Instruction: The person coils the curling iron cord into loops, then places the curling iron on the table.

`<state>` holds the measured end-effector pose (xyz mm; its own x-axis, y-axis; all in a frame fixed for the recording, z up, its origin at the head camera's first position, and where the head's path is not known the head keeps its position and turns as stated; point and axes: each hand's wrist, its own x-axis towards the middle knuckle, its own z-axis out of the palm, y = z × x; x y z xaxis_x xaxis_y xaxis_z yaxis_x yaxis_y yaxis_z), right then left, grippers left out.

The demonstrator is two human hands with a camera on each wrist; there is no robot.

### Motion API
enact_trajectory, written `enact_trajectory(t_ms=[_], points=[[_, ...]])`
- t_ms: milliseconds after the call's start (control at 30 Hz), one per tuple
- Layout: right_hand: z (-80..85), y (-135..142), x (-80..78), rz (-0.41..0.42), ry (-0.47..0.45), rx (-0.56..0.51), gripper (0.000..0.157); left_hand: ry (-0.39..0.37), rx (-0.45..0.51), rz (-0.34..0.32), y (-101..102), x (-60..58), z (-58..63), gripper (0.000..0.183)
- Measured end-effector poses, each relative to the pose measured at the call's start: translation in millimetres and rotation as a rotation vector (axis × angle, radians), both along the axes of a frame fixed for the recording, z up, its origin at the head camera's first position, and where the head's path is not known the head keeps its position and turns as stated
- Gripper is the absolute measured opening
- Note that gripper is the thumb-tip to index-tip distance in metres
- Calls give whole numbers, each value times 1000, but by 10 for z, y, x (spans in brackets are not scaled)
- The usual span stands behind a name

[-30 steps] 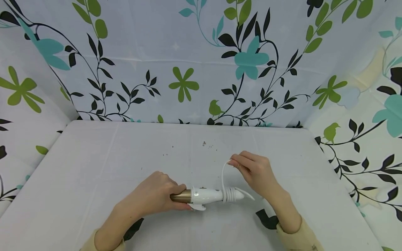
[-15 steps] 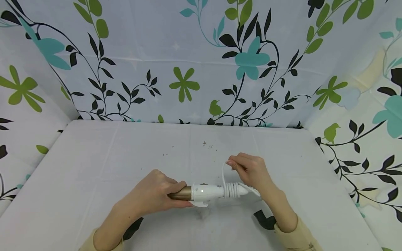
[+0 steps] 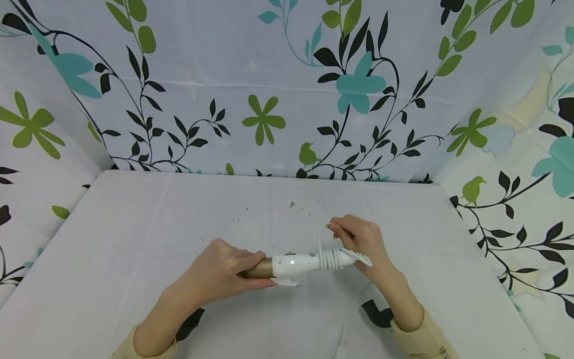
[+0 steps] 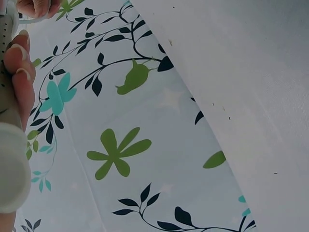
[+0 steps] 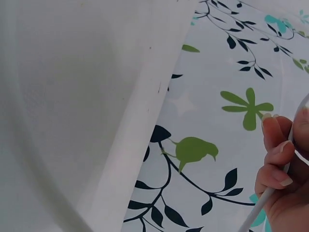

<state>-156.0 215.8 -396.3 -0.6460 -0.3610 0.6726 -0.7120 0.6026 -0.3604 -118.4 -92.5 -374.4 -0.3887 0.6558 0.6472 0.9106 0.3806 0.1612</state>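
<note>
A curling iron (image 3: pixel 296 263) with a white handle and gold barrel is held level above the table in the head view. My left hand (image 3: pixel 224 269) grips the gold barrel, thumb along the top. White cord (image 3: pixel 329 259) is wound in several turns round the handle's right end. My right hand (image 3: pixel 360 239) pinches the cord above the handle; in the right wrist view the cord (image 5: pixel 254 208) runs through the curled fingers (image 5: pixel 274 176). A loose length hangs down from beneath that hand, ending in what looks like a plug (image 3: pixel 342 350) at the bottom edge.
The white table (image 3: pixel 134 224) has small dark crumbs (image 3: pixel 292 205) towards its back. Leaf-patterned cloth (image 3: pixel 202 65) rises behind it and at both sides. Black straps (image 3: pixel 377 314) show near both wrists.
The curling iron has risen slightly in the head view, with the left hand. The right hand has shifted a little, still pinching the cord. The hanging cord and its end have come into view.
</note>
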Motion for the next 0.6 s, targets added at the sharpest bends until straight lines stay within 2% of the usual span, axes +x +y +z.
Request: enact_trajectory(t_ms=[133,400,500,600], points=[[-2,-14,-2,1,-32,-38,4,23,31,25,-7,-15,10,33],[-16,-12,-9,-34,-84,-83,8,49,40,70,-42,-21,23,34],[-5,-9,-2,-43,-148,-147,7,43,45,78,-52,-25,23,34],[8,-12,16,-55,-260,-226,9,24,50,84,-50,-23,18,33]])
